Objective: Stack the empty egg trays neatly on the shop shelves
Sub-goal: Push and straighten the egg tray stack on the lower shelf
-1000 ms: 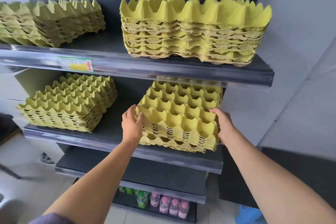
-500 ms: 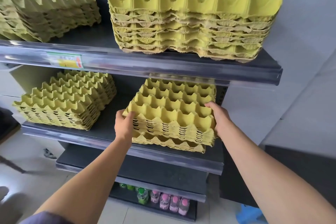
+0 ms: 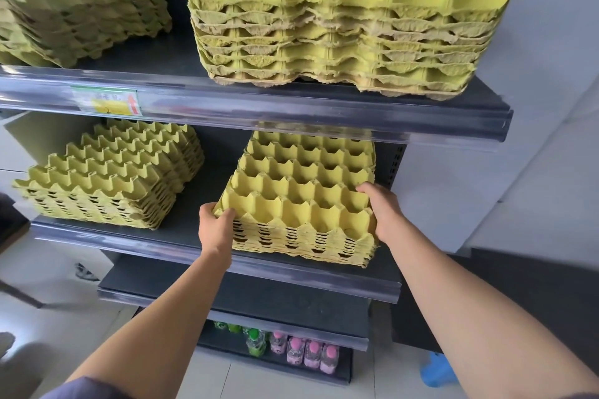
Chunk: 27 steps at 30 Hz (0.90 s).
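A: What is the biggest thing here?

B: The dark grey shelves (image 3: 291, 113). They fill most of the picture, one board above the other.

A: And what sits on them?

B: Four piles of yellow-green paper egg trays. All the cups are empty. The biggest-looking pile (image 3: 340, 36) is at the upper right, and its edges look rough and torn. Another pile (image 3: 81, 16) is at the upper left. One board down, there is a left pile (image 3: 110, 178) at the middle left of the picture.

A: Where is the fourth one?

B: The middle stack (image 3: 304, 197) is in the middle of the picture, on the same board as the left pile and well apart from it. It sits near the front edge of the board. You can see rows of deep cups on top and many thin layers on its front side.

A: Where are the hands?

B: One on each side of that stack. The left hand (image 3: 215, 230) grips the front left corner, thumb on the top edge, fingers curled round the side. The right hand (image 3: 382, 214) grips the right side near the front, fingers bent over the top edge.

A: Anything small?

B: Little bottles (image 3: 291, 350) with pink and green caps stand low down at the bottom of the picture. A price label (image 3: 105, 100) with a red arrow is on the top board's front strip, at the left. Its writing is too blurry to read.
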{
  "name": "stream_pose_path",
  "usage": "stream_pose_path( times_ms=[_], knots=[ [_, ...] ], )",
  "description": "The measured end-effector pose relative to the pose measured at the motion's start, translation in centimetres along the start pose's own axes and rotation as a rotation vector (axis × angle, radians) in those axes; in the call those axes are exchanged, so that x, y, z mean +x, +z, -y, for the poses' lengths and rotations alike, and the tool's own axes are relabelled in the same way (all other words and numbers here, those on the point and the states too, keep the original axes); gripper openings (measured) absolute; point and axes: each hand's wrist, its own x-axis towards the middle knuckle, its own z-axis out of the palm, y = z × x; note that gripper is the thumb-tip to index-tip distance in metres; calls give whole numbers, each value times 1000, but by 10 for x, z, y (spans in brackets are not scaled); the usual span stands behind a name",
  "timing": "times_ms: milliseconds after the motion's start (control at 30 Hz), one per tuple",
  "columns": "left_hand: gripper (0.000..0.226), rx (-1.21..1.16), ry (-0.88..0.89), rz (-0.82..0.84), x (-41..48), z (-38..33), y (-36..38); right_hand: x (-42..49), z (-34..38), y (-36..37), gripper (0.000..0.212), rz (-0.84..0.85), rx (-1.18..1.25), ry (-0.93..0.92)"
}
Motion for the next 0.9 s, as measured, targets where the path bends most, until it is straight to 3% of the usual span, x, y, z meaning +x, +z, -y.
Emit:
stream_pose_path(
  times_ms=[267, 333, 433, 533, 567, 700, 900],
  knots=[
    [46, 79, -29, 160, 8, 1, -6, 0, -3, 3, 47, 41, -96, 87],
    [51, 48, -45, 181, 7, 3, -7, 2, -9, 0, 66, 67, -96, 116],
    [58, -14, -80, 212, 5, 4, -12, 14, -27, -9, 117, 72, -57, 196],
    [74, -62, -169, 302, 8, 5, -21, -15, -24, -9, 94, 80, -30, 294],
    [73, -82, -201, 328, 8, 4, -25, -24, -24, -9, 95, 76, -22, 339],
    [64, 4, -293, 414, 20, 5, -32, -38, -30, -11, 138, 73, 0, 406],
    [71, 172, -421, 546, 35, 3, -40, -48, -33, -1, 143, 0, 12, 366]
  ],
)
